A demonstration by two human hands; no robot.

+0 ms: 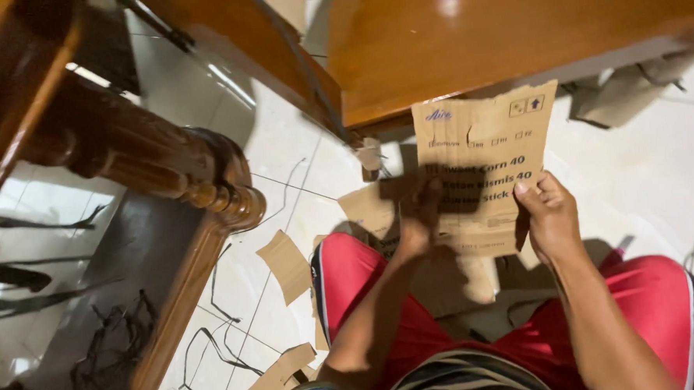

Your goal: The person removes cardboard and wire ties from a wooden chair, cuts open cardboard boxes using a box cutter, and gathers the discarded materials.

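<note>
I hold a torn sheet of cardboard up in front of my knees, printed side toward me, clear of the floor so both hands can work on it. My right hand pinches its lower right edge, thumb on the front face and fingers curled behind, which keeps the sheet upright and steady. My left hand is blurred at the sheet's lower left; it seems closed on the cardboard or on a darker piece there, but I cannot tell its grip for sure.

I sit low in red shorts, knees apart, so the sheet hangs over the gap between them. Torn cardboard scraps lie on the white tiled floor by my left knee and under my legs, near where the sheet is held. Thin dark strips trail across the tiles farther left. A carved wooden furniture leg stands at the left, and a glossy wooden desk reaches over the far side, its edge just above the sheet.
</note>
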